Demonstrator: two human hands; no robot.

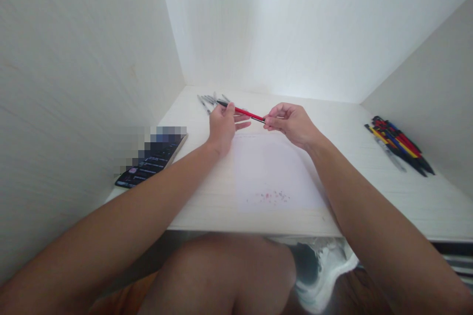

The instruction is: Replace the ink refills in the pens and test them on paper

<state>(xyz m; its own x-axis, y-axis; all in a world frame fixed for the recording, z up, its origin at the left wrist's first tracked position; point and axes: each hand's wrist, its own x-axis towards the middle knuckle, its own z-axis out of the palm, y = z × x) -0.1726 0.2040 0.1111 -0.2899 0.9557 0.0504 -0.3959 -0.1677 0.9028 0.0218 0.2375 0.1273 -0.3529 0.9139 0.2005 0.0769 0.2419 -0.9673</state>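
A red pen (244,112) with a black end is held between my two hands above the desk, slanting down to the right. My left hand (222,125) pinches it near the black end with thumb and finger, its other fingers stretched out. At the pen's right end, my right hand (288,122) closes its fingertips on it; a thin dark piece runs beside the red barrel there. Below the hands lies a white sheet of paper (273,167) with small red and dark marks (271,197) near its front edge.
Several clear pens or tubes (205,103) lie at the back left. A pile of red, yellow, blue and black pens (401,145) rests on the right. A phone or tablet (148,165) leans at the left wall. Walls enclose the desk (207,211) at left, back and right.
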